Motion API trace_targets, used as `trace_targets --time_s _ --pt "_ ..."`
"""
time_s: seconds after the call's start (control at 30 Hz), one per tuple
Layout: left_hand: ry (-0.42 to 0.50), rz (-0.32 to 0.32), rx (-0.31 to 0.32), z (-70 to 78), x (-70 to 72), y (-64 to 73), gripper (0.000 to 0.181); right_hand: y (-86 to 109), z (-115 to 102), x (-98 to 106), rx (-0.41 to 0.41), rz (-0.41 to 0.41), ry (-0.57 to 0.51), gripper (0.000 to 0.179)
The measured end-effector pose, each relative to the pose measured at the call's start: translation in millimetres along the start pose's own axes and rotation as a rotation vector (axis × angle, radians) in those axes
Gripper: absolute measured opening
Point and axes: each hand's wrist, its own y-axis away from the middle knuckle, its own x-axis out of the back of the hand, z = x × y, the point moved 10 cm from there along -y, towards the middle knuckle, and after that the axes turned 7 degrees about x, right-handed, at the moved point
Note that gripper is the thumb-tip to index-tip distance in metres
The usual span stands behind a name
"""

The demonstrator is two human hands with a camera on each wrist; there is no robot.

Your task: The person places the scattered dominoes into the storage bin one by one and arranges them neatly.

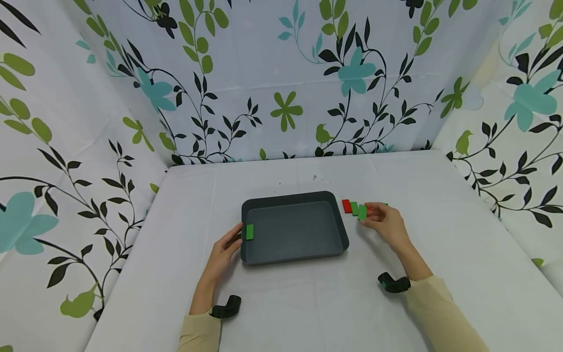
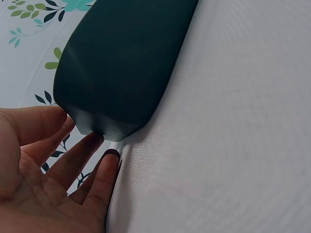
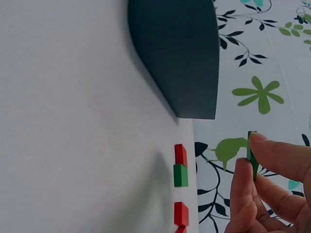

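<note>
A dark grey rectangular tray lies on the white table, with a small green block standing inside against its left wall. My left hand touches the outside of that left end; in the left wrist view its fingertips rest against the tray's wall. My right hand pinches a thin green block between thumb and fingers, raised just right of the tray. Beside it on the table are a red block and a green block. More red blocks show in the right wrist view, partly hidden by my hand in the head view.
A white cloth with printed leaves and flowers hangs behind and at both sides of the table. White tabletop lies in front of the tray. Black wrist cameras sit on both wrists.
</note>
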Motion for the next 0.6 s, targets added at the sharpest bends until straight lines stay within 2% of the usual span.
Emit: trace_targets --time_s 0.3,0.6 --pt "-0.017 0.007 0.008 -0.9 1.3 -0.4 0.049 -14.5 -31 -10 0.034 0.012 -0.153 0.052" --pt "-0.008 -0.001 0.007 0.0 1.1 -0.2 0.049 -34.2 -65 -51 0.081 -0.042 -0.211 0.051"
